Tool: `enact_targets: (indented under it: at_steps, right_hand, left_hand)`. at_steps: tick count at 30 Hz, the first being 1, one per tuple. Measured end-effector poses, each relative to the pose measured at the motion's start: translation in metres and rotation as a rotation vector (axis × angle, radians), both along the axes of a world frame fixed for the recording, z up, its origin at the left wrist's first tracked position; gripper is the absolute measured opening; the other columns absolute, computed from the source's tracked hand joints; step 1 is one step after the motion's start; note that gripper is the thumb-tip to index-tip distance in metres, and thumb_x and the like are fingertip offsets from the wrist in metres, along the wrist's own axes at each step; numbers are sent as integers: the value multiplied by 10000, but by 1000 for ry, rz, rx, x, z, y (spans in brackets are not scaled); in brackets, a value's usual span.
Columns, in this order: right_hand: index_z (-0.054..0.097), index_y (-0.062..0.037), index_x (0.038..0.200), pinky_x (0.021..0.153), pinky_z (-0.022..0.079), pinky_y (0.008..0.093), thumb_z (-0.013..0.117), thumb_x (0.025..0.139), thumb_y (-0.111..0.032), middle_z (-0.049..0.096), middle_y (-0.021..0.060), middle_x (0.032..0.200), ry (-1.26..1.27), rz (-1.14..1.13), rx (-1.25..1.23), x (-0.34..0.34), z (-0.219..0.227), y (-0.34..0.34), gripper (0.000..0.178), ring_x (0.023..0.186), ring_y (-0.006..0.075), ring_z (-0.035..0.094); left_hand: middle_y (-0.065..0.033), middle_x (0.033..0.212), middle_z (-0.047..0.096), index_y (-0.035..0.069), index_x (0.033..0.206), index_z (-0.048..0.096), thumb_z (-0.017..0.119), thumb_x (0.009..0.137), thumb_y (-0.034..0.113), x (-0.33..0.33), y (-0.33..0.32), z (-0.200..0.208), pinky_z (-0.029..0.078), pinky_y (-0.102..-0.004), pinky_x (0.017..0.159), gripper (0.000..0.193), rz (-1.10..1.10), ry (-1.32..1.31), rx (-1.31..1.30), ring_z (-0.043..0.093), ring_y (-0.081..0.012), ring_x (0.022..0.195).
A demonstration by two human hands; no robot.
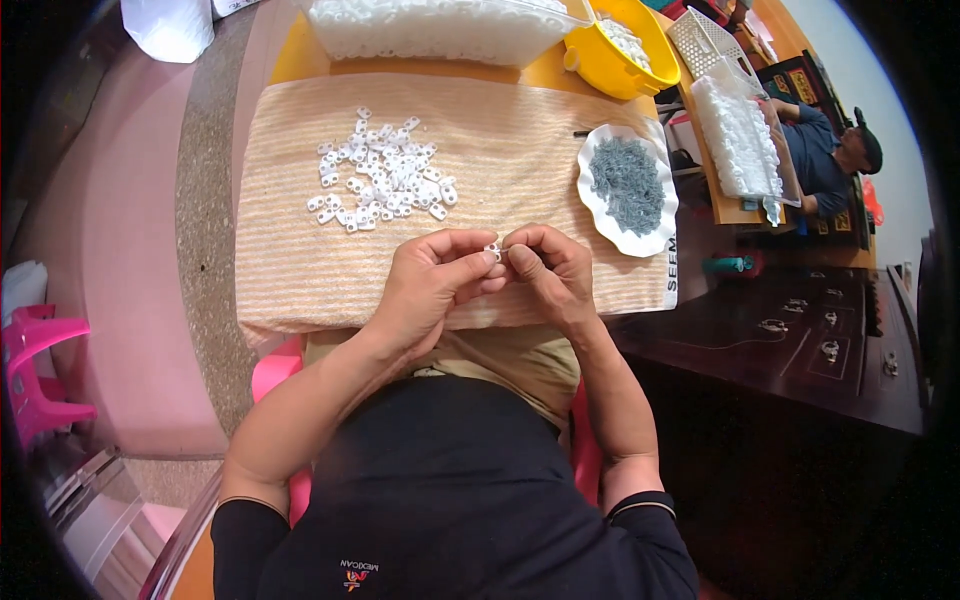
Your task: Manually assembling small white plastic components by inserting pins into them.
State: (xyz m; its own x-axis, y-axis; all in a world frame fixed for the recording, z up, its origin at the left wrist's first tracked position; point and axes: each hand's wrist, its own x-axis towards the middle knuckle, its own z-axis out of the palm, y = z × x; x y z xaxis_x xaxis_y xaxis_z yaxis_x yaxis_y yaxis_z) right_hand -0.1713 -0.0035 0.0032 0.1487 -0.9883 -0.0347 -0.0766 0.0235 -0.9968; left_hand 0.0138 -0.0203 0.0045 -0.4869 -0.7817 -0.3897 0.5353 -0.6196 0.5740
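Over the near part of the towel, my left hand [432, 275] pinches a small white plastic piece with dark holes [492, 250] between thumb and fingertips. My right hand [556, 270] meets it from the right, thumb and forefinger closed on a thin grey pin like a small nail [505, 250], whose end points at the white piece. Whether the pin is inside a hole is too small to tell. Beyond my left hand lies a loose pile of similar white pieces [385, 175]. To the right, a wavy-rimmed white plate [657, 240] holds a heap of thin grey pins [628, 188].
A striped beige towel [500, 150] covers the table. At its far side stand a clear bin of white pieces [430, 45] and a yellow basin [640, 75]. A co-worker [825, 150] sits at the right by another bin [735, 130]. A pink stool [45, 370] stands left.
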Motion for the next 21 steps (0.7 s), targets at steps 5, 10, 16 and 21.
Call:
enact_targets:
  at_steps: [5, 10, 16, 21]
  right_hand:
    - [610, 21, 968, 709, 472, 199, 585, 942, -87, 634, 13, 865, 1, -8, 22, 2, 0, 0, 113, 779, 59, 570]
    - [610, 21, 968, 720, 467, 197, 589, 940, -89, 635, 14, 878, -23, -13, 64, 3, 3, -1, 115, 795, 58, 569]
    - [609, 20, 963, 724, 465, 197, 591, 941, -97, 632, 13, 878, -23, -5, 55, 3, 1, 0, 121, 798, 58, 567]
    - [612, 23, 945, 717, 465, 199, 588, 943, -100, 629, 13, 867, 33, 0, 29, 2, 1, -1, 125, 794, 59, 565]
  left_hand:
    - [-110, 921, 659, -56, 1071, 597, 626, 884, 17, -1, 0, 1, 572, -247, 739, 202, 11, -15, 2, 661, -143, 795]
    - [-106, 895, 664, -53, 1049, 602, 631, 882, 15, -2, 0, 0, 570, -243, 725, 183, 24, -15, 8, 663, -139, 781]
    - [-106, 895, 664, -52, 1042, 603, 636, 878, 15, -3, 0, 0, 570, -243, 724, 181, 31, -15, 13, 663, -140, 778]
    - [-106, 910, 667, -44, 1049, 608, 631, 881, 20, -1, 1, 1, 571, -254, 745, 182, 21, -30, 12, 665, -145, 791]
